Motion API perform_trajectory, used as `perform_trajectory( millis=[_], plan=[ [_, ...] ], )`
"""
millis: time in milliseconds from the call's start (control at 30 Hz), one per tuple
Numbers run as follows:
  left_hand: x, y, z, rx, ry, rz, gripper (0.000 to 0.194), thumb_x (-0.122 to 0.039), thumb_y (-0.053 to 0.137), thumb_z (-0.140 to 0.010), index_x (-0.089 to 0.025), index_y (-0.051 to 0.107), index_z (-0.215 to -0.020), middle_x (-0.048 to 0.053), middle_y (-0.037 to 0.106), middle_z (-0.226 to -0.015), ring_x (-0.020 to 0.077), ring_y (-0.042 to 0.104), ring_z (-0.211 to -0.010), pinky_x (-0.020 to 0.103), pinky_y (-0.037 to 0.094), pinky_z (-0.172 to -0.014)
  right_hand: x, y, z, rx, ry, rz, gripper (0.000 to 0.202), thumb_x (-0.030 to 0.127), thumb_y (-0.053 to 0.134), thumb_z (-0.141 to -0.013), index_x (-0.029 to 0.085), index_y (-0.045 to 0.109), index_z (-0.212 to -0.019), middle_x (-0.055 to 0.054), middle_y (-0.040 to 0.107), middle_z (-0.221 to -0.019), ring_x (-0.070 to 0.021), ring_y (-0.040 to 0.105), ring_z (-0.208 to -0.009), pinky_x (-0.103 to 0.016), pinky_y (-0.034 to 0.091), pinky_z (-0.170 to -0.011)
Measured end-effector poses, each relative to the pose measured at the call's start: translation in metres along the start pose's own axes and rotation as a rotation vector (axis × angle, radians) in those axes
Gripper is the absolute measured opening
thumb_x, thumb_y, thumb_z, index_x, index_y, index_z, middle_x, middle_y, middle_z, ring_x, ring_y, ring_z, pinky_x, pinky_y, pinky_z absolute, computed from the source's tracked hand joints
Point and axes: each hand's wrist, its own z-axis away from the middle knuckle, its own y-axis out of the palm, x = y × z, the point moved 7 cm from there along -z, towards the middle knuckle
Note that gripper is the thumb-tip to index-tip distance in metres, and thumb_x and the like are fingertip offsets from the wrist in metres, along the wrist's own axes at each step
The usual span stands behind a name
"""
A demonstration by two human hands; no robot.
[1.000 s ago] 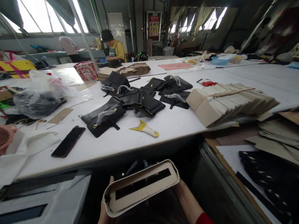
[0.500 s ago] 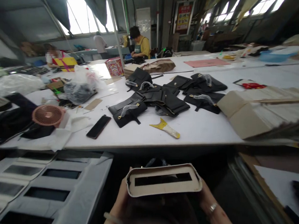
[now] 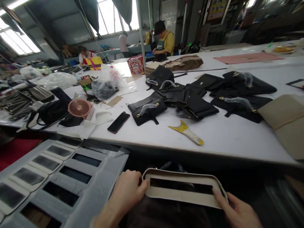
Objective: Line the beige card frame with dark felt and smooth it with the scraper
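Observation:
Low in front of me is an unfinished handbag [image 3: 181,195], its beige inner panel with a long dark slot facing up. Part of a plastic-wrapped handle shows behind its far edge. My left hand [image 3: 128,190] grips the left end of the panel, thumb on top and fingers curled. At the right end, my right hand [image 3: 240,212] holds the bag with its thumb across the panel beside the slot. The bag's lower body is hidden in shadow. On the table ahead lie several black leather bag pieces [image 3: 202,106] with plastic-wrapped handles, and a yellow scraper-like tool [image 3: 187,131].
A white table [image 3: 231,141] spans the view. On it are a phone [image 3: 118,122], a pink fan [image 3: 79,108], plastic bags [image 3: 105,85] and a cardboard stack [image 3: 290,123]. To the left, a grey board [image 3: 88,195] carries slotted beige pieces. Other people work farther back.
My view has swung left, so the table things appear farther right. My left hand has come up onto the bag's left end, and my right thumb now lies over the panel.

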Motion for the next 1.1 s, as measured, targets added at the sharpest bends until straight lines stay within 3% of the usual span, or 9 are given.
perform_trajectory(
  millis=[133,233,367,500,600,733,833,900,1100],
  plan=[
    [-0.004,0.001,-0.011,0.034,0.011,-0.198,0.038,-0.035,0.043,-0.086,-0.016,0.070,-0.066,0.014,0.072,-0.073,0.0248,0.066,-0.070,0.031,0.027,-0.055,-0.006,0.008,-0.001,0.016,-0.056,-0.074,0.059,0.076,0.045,-0.071,0.020,0.062,-0.060,0.000,0.047,-0.042,-0.0157,0.044,-0.042,-0.026,0.031,-0.041],
    [0.001,0.005,-0.012,0.053,-0.001,-0.180,0.028,-0.023,0.044,-0.079,-0.016,0.068,-0.066,0.012,0.072,-0.072,0.0227,0.065,-0.068,0.030,0.028,-0.055,-0.009,0.012,0.002,0.023,-0.070,-0.139,0.059,0.076,0.044,-0.075,0.020,0.058,-0.061,0.002,0.043,-0.042,-0.0141,0.041,-0.042,-0.025,0.031,-0.042],
    [0.007,0.012,-0.009,0.070,-0.026,-0.107,0.023,-0.019,0.044,-0.076,-0.018,0.063,-0.062,0.008,0.069,-0.066,0.0194,0.062,-0.061,0.028,0.027,-0.052,-0.003,0.013,0.007,0.039,-0.103,-0.135,0.061,0.077,0.037,-0.079,0.021,0.054,-0.062,0.004,0.041,-0.045,-0.0132,0.041,-0.044,-0.026,0.030,-0.045],
    [0.004,0.015,-0.012,0.035,-0.013,-0.199,0.022,-0.016,0.044,-0.073,-0.016,0.066,-0.069,0.014,0.071,-0.077,0.0270,0.067,-0.076,0.030,0.033,-0.058,0.008,0.007,0.008,0.026,-0.137,-0.047,0.060,0.078,0.034,-0.075,0.023,0.046,-0.054,0.001,0.044,-0.045,-0.0149,0.044,-0.048,-0.026,0.033,-0.048],
    [0.000,0.015,-0.016,0.041,-0.008,-0.192,0.022,-0.016,0.045,-0.073,-0.015,0.066,-0.068,0.015,0.071,-0.079,0.0282,0.067,-0.079,0.030,0.036,-0.060,0.012,0.002,0.009,-0.002,-0.149,-0.019,0.058,0.075,0.033,-0.077,0.024,0.046,-0.053,0.000,0.047,-0.045,-0.0165,0.047,-0.050,-0.027,0.035,-0.050],
    [0.001,0.015,-0.015,0.085,-0.036,-0.060,0.027,-0.018,0.042,-0.079,-0.018,0.059,-0.059,0.006,0.066,-0.058,0.0188,0.064,-0.059,0.026,0.034,-0.054,0.013,0.000,0.010,-0.029,-0.184,-0.051,0.056,0.072,0.034,-0.080,0.023,0.045,-0.055,0.000,0.046,-0.048,-0.0158,0.045,-0.050,-0.026,0.034,-0.049],
    [0.009,0.018,-0.008,0.052,-0.080,0.084,0.042,-0.037,0.037,-0.091,-0.019,0.055,-0.058,0.004,0.063,-0.055,0.0184,0.062,-0.058,0.026,0.033,-0.056,0.014,0.000,0.011,-0.045,-0.202,-0.072,0.055,0.071,0.035,-0.082,0.023,0.044,-0.055,0.000,0.047,-0.050,-0.0149,0.043,-0.050,-0.026,0.032,-0.049],
    [0.014,0.022,-0.004,0.036,-0.088,0.071,0.046,-0.047,0.037,-0.092,-0.020,0.053,-0.059,0.004,0.063,-0.058,0.0198,0.061,-0.060,0.028,0.031,-0.057,0.016,-0.001,0.011,-0.066,-0.214,-0.077,0.056,0.071,0.034,-0.083,0.023,0.043,-0.056,0.000,0.047,-0.050,-0.0148,0.043,-0.050,-0.026,0.030,-0.049],
    [0.020,0.036,-0.006,0.050,-0.109,-0.033,0.033,-0.030,0.033,-0.091,-0.021,0.051,-0.065,0.009,0.069,-0.070,0.0232,0.065,-0.070,0.030,0.031,-0.061,0.027,-0.008,0.017,-0.148,-0.260,-0.035,0.058,0.071,0.030,-0.086,0.023,0.039,-0.055,-0.001,0.050,-0.049,-0.0145,0.044,-0.048,-0.028,0.028,-0.050]
  ],
)
